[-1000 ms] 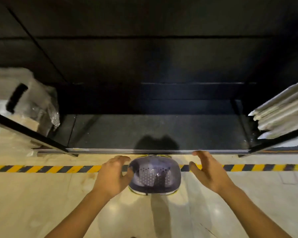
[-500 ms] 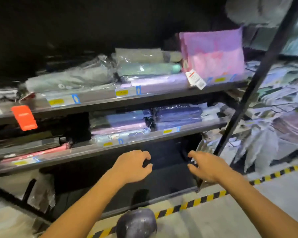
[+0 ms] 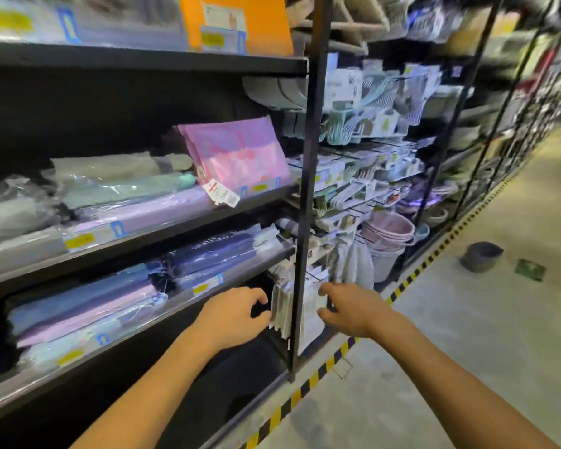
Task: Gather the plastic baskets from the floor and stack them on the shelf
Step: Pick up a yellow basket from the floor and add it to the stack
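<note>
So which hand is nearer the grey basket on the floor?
Right. The right hand is beside the black shelf post, left of the grey basket; the left hand is farther left.

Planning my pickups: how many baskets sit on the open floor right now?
1: a grey basket on the floor at far right, beside a green card. More may lie out of view.
</note>
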A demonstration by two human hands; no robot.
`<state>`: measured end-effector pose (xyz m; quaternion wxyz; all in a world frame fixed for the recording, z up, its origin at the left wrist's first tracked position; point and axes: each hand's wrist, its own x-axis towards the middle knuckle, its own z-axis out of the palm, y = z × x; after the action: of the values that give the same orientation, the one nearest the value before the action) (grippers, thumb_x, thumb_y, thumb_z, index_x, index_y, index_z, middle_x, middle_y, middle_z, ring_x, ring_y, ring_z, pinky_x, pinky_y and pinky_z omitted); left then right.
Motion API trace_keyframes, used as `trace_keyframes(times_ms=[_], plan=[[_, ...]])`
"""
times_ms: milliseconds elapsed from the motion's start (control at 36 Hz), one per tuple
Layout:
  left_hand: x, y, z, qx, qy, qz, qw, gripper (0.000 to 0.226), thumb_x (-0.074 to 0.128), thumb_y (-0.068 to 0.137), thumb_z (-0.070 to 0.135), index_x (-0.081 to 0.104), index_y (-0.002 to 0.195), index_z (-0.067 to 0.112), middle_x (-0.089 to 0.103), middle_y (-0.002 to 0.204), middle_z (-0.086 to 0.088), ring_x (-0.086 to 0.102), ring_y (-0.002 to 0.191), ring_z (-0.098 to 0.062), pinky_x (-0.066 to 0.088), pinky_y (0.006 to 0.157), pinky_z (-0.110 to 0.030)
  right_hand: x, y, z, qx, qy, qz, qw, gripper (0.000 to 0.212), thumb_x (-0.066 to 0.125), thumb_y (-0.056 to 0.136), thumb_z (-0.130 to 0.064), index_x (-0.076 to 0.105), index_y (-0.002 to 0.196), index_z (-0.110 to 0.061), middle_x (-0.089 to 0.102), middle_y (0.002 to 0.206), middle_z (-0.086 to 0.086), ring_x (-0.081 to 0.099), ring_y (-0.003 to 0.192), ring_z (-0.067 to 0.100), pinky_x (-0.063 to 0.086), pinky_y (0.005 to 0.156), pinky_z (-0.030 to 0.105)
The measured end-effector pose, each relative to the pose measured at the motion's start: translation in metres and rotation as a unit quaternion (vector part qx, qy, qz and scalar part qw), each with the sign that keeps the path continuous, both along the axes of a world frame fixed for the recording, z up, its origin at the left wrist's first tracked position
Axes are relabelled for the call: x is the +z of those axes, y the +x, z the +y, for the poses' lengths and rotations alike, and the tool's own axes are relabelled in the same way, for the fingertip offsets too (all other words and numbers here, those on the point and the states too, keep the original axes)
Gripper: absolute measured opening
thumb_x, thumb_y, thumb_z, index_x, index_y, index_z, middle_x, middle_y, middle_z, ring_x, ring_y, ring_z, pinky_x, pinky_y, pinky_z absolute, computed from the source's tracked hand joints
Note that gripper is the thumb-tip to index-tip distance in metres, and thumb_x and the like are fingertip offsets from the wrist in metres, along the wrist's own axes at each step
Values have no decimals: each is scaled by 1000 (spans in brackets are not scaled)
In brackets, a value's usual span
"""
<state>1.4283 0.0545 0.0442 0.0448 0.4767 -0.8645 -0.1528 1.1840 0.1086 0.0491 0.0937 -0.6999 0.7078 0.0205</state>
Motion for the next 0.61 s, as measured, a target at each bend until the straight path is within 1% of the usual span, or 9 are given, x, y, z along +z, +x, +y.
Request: trace_keyframes(times_ms=[56, 83, 167, 222, 333, 389, 472, 528, 611], plan=[[3, 14, 1, 4, -4, -2, 1000, 40, 49, 97, 50, 58, 132, 32, 63, 128, 9, 61, 113, -13, 53, 94, -38, 2, 13, -5, 4, -3, 7, 1000, 46, 46, 102, -48, 46, 139, -22, 65, 115, 4, 63, 101, 29, 58, 82, 48], [4, 24, 1, 9, -7, -6, 1000, 41, 49, 97, 50, 57, 133, 32, 62, 128, 8, 60, 113, -14, 53, 93, -38, 3, 22, -8, 11, -6, 6, 1000, 45, 46, 102, -47, 47, 138, -22, 66, 115, 4, 64, 101, 28, 58, 82, 48], [5, 62, 4, 41, -14, -19, 999, 42, 49, 99, 49, 56, 135, 30, 62, 129, 6, 60, 115, -16, 52, 94, -37, 5, 59, -24, 49, -19, 10, 999, 46, 46, 102, -49, 46, 140, -24, 63, 128, 3, 62, 112, 27, 55, 87, 44], [5, 93, 6, 75, -19, -28, 997, 43, 49, 99, 47, 56, 136, 28, 63, 131, 5, 60, 118, -18, 50, 96, -37, 7, 90, -36, 86, -28, 9, 996, 49, 45, 103, -50, 45, 143, -22, 62, 132, 3, 60, 116, 27, 53, 87, 41], [4, 157, 16, 160, -20, -38, 986, 43, 51, 98, 47, 57, 135, 25, 61, 136, 1, 57, 123, -23, 48, 100, -39, 8, 161, -59, 172, -44, 6, 984, 47, 43, 104, -52, 49, 138, -20, 64, 123, 3, 61, 109, 26, 52, 81, 40], [5, 186, 29, 209, -25, -46, 976, 44, 50, 98, 47, 58, 134, 24, 61, 136, 0, 57, 124, -24, 47, 100, -38, 8, 198, -67, 221, -49, 12, 974, 47, 42, 103, -54, 50, 136, -21, 64, 120, 2, 62, 109, 27, 53, 81, 41], [10, 228, 50, 278, -34, -59, 958, 45, 50, 97, 47, 56, 137, 27, 59, 140, 2, 55, 128, -23, 45, 104, -37, 9, 255, -78, 295, -60, 1, 954, 51, 42, 103, -54, 46, 144, -24, 62, 135, 1, 58, 122, 28, 50, 90, 41], [12, 255, 66, 330, -36, -66, 941, 44, 50, 97, 46, 56, 136, 27, 60, 137, 0, 56, 126, -24, 46, 104, -39, 10, 293, -83, 343, -61, -8, 937, 51, 43, 103, -53, 44, 147, -27, 57, 144, 0, 56, 128, 28, 48, 96, 41], [12, 293, 101, 420, -25, -64, 905, 46, 50, 97, 48, 54, 137, 26, 61, 134, -2, 57, 124, -26, 49, 99, -41, 10, 348, -84, 428, -62, -15, 902, 52, 42, 102, -53, 43, 148, -28, 55, 148, 1, 53, 133, 28, 47, 101, 41]])
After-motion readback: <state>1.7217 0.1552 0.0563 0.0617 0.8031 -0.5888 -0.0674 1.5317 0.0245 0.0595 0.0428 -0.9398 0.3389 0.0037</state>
